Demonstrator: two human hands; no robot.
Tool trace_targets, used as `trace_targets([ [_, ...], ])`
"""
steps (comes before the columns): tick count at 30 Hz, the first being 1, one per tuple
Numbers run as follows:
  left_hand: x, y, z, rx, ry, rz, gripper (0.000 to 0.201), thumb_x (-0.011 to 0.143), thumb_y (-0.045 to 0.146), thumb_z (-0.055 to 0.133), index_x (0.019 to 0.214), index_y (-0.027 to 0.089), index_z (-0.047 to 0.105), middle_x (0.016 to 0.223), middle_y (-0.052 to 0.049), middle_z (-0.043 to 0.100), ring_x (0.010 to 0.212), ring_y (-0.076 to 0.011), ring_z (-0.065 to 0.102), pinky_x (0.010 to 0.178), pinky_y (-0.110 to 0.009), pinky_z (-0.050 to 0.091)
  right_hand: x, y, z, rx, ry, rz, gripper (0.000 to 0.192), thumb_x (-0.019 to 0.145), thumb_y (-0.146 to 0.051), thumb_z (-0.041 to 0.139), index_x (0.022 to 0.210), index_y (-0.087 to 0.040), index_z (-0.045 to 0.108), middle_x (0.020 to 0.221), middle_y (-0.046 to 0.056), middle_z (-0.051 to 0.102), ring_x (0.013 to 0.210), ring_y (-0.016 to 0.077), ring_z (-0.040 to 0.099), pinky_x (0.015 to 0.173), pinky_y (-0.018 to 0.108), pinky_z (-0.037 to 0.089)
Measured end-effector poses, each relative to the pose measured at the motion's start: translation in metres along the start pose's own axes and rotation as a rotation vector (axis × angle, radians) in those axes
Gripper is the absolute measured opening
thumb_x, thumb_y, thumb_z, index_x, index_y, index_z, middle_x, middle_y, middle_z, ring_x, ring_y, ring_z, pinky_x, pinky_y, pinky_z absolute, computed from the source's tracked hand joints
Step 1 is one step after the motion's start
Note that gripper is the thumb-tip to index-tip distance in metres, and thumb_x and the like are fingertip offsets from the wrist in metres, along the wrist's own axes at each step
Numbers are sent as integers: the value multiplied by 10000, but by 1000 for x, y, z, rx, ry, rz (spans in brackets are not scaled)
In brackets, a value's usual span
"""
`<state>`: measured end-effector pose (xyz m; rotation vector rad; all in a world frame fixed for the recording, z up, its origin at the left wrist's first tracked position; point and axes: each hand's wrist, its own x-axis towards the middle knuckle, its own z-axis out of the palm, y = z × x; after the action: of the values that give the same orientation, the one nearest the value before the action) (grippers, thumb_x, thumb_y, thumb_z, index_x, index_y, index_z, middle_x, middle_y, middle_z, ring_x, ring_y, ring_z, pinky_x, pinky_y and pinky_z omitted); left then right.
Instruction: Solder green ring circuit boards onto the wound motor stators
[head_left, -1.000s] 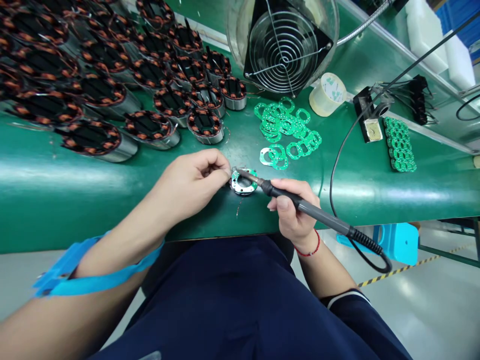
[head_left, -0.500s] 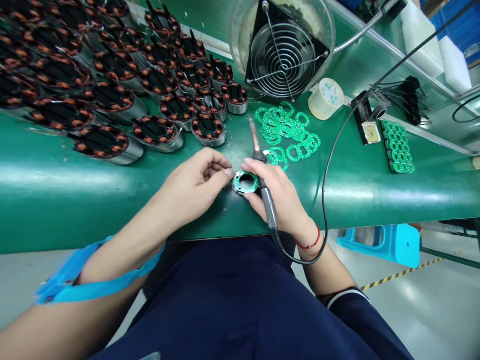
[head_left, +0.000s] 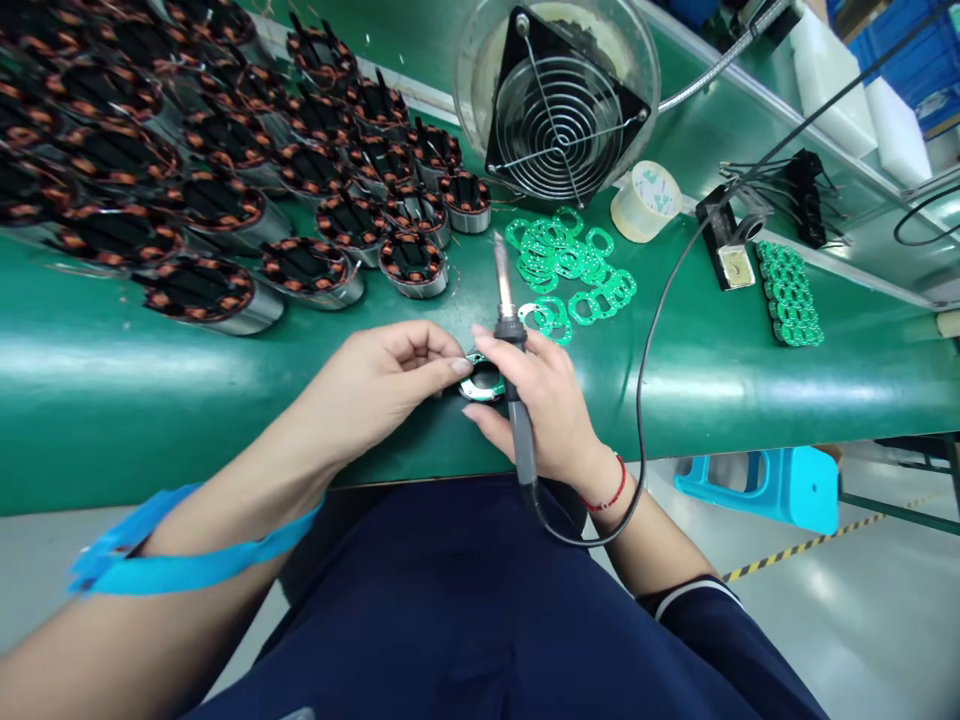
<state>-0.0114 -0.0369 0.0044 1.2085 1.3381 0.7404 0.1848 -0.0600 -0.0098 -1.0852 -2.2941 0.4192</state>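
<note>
A person seated at a green counter (head_left: 112,380) works over a small round motor part (head_left: 480,383) lying near its front edge. The left hand (head_left: 382,385) pinches the part's left rim with fingertips drawn together. The right hand (head_left: 544,405) is closed around a soldering iron (head_left: 510,360), its tip raised and pointing away from the part, while its fingers also touch the part's right side (the two hands nearly meet over it). The iron's black cord (head_left: 652,330) loops off the counter edge. A heap of green ring-shaped circuit boards (head_left: 574,255) lies just beyond the hands. Rows of copper-wound motor coils (head_left: 225,170) fill the counter's left side. A wire-guarded fan (head_left: 559,105), a roll of tape (head_left: 645,202) and a second batch of green boards (head_left: 789,292) sit farther back.
</note>
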Motion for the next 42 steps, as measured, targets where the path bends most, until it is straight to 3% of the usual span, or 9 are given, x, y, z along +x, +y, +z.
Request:
trace_targets([
  [4, 2, 2, -4, 24, -57, 11, 295, 702, 481, 688, 713, 216, 560, 734, -3, 632, 694, -153, 552, 681, -294, 451, 4, -1, -2, -7, -13, -51, 426, 1056, -318, 486, 1478, -289, 537, 1423, 61, 703, 1451, 240, 546, 1172, 475, 487],
  [8, -2, 2, -8, 22, -95, -41, 320, 704, 502, 676, 798, 200, 628, 770, -17, 654, 737, -175, 585, 715, -313, 469, 4, -2, -4, -22, 59, -89, 388, 1066, -255, 473, 1444, -228, 553, 1316, 82, 755, 1360, 216, 623, 1110, 419, 519],
  [15, -4, -2, -4, 47, 12, 0, 310, 738, 522, 599, 795, 217, 616, 708, 5, 602, 664, -157, 534, 678, -298, 446, 2, -10, -2, 27, 173, -50, 328, 1074, -213, 448, 1379, -233, 568, 1068, 2, 828, 1005, 158, 743, 984, 341, 565],
  [19, -4, -2, -4, 159, 55, 27, 314, 758, 527, 571, 789, 218, 615, 695, 9, 594, 649, -156, 525, 657, -293, 417, -3, -12, -8, 96, 269, 11, 347, 1088, -262, 480, 1426, -234, 555, 990, 5, 831, 958, 167, 773, 976, 358, 594],
  [22, -4, 1, -5, 278, 67, 51, 315, 775, 519, 544, 801, 217, 630, 685, 12, 600, 620, -152, 501, 617, -289, 380, -10, -13, -13, 150, 385, 84, 333, 1090, -355, 498, 1392, -258, 600, 968, 18, 812, 820, 173, 781, 821, 353, 641],
  [26, -5, 6, -6, 378, 78, 89, 308, 785, 500, 522, 784, 217, 645, 642, 31, 591, 586, -140, 472, 596, -280, 357, -16, -16, -16, 245, 513, 66, 258, 1094, -418, 502, 1196, -262, 681, 875, -4, 795, 620, 134, 754, 602, 285, 620],
  [35, -3, 13, -10, 483, 71, 80, 327, 782, 508, 513, 775, 219, 665, 638, 27, 613, 576, -142, 481, 613, -292, 346, -16, -21, -19, 272, 468, 65, 206, 1083, -396, 551, 1110, -247, 692, 841, -11, 814, 702, 139, 809, 648, 261, 660],
  [39, 1, 12, -12, 455, 25, 8, 378, 748, 556, 506, 790, 223, 681, 673, -5, 658, 609, -178, 540, 617, -314, 376, -19, -19, -13, 314, 476, 66, 231, 1087, -372, 555, 1273, -278, 655, 897, -12, 817, 735, 147, 811, 691, 287, 673],
  [42, 2, 12, -13, 445, 15, -21, 405, 728, 578, 501, 800, 224, 685, 678, -19, 666, 622, -197, 565, 629, -335, 400, -18, -16, -7, 343, 451, 142, 343, 1118, -298, 474, 1455, -319, 535, 1067, 6, 824, 924, 154, 823, 862, 329, 684],
])
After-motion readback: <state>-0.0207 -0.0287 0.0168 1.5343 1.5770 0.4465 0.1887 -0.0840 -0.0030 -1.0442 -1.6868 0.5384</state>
